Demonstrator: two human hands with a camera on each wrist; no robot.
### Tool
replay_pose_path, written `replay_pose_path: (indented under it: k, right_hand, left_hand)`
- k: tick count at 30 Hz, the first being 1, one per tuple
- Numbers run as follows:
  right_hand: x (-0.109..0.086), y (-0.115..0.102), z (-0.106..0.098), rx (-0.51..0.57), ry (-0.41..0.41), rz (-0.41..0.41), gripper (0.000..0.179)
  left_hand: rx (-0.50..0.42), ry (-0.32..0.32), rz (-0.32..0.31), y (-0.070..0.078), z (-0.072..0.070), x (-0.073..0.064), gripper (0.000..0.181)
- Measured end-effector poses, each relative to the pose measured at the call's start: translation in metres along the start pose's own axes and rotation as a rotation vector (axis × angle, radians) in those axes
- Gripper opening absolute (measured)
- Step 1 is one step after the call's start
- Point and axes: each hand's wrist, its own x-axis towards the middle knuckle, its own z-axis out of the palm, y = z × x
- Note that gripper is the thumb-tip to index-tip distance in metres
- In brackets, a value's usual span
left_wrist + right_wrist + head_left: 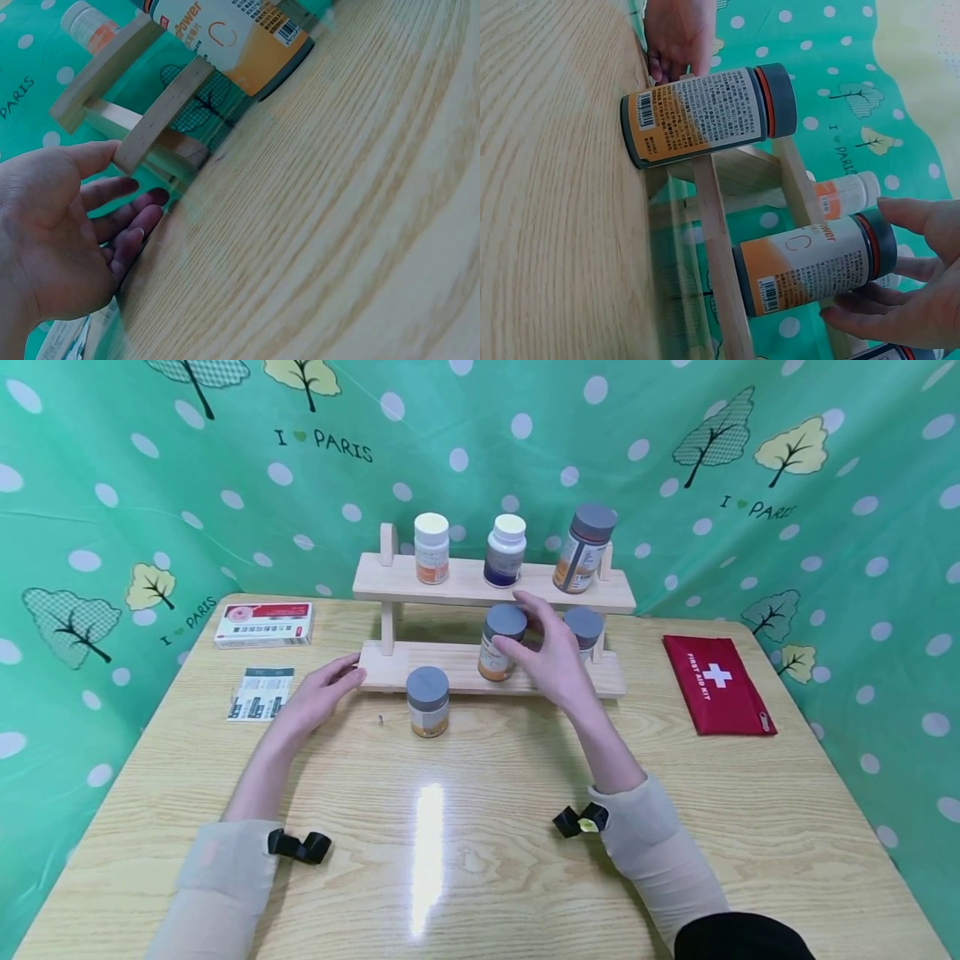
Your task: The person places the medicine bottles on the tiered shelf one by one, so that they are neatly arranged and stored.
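Note:
A grey-capped supplement bottle [496, 662] with an orange and white label stands upright on the lower board of a two-tier wooden shelf [450, 657]. My right hand [558, 664] holds this bottle near its cap, thumb on one side and fingers on the other. Behind that hand, another grey-capped bottle [583, 625] is partly hidden on the same board. My left hand [318, 697] touches the shelf's left end; in the left wrist view its fingers hang loosely bent below the board end [161, 116]. A third grey-capped bottle [428, 703] stands on the table before the shelf.
The upper board carries two white-capped bottles [432, 550] [506, 552] and a taller grey-capped bottle [585, 550]. At left lie a medicine box [264, 625] and a flat blue-and-white packet [261, 695]. A red first aid kit pouch [716, 685] lies on the right of the wooden table [360, 827].

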Motion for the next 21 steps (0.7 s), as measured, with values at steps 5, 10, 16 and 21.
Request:
replay_pose_path:
  k: [5, 10, 16, 21]
  right_hand:
    - [-0.004, -0.007, -0.002, 0.008, 0.055, -0.045, 0.066]
    - [-0.007, -0.013, -0.003, 0.058, 0.131, -0.105, 0.062]
    - [-0.014, -0.019, 0.0, 0.151, 0.234, -0.241, 0.05]
    - [-0.019, -0.024, 0.004, 0.198, 0.264, -0.377, 0.043]
  left_hand:
    - [0.002, 0.003, 0.006, 0.0, 0.0, 0.0, 0.077]
    - [-0.006, 0.005, 0.013, 0.0, -0.001, 0.0, 0.076]
    - [-0.01, 0.006, 0.01, 0.0, -0.001, 0.001, 0.076]
    - [-0.009, 0.003, 0.012, 0.0, 0.0, 0.001, 0.077]
